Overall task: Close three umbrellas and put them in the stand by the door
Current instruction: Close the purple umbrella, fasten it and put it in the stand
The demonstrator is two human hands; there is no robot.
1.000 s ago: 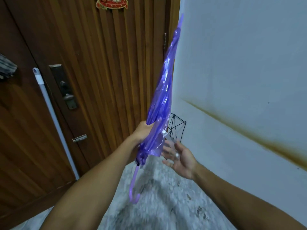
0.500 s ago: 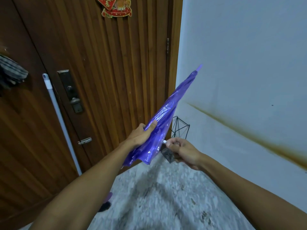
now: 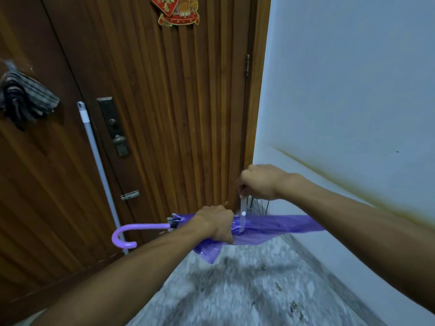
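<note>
Umbrella (image 3: 270,225), purple and furled, is lying level near the door (image 3: 164,114), the left hand (image 3: 217,223) clenching its canopy while the right hand (image 3: 259,182) is pinching the tie strap (image 3: 243,208), which probably needs pulling taut around the folds before snapping.

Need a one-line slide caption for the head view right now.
Left hand grips the folded purple umbrella held level by the wooden door while the right hand pulls its clear strap upward.
</note>
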